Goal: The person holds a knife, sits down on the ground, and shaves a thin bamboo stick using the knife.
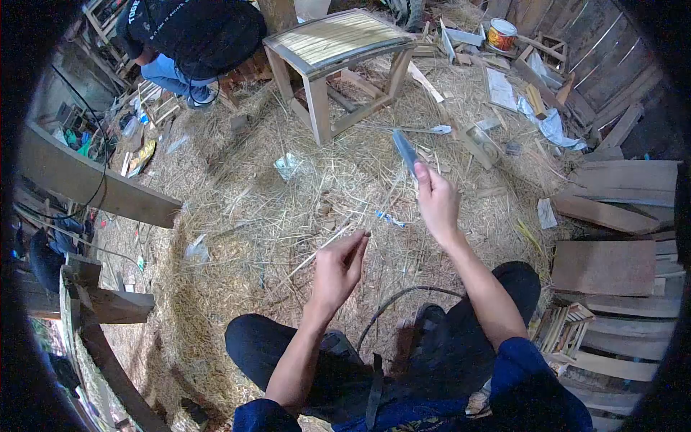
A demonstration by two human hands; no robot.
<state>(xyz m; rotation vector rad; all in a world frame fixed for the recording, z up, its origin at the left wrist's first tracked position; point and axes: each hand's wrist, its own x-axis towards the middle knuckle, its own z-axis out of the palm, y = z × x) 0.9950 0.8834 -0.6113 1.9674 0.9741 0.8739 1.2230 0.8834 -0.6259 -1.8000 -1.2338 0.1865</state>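
My right hand is raised over the straw-covered floor, closed round a knife. Its broad blue-grey blade points up and left, slightly blurred, and the handle is hidden in my fist. Lower and to the left, my left hand is closed, with thumb and fingers pinched together. A thin pale strip runs behind its knuckles; whether the fingers grip it or it lies on the floor, I cannot tell. Below the hands, my bent knees spread to either side.
A wooden stool with a slatted top stands ahead. A person in black bends at the upper left. Boards are stacked on the right, a paint bucket stands at the back, and a beam juts in from the left.
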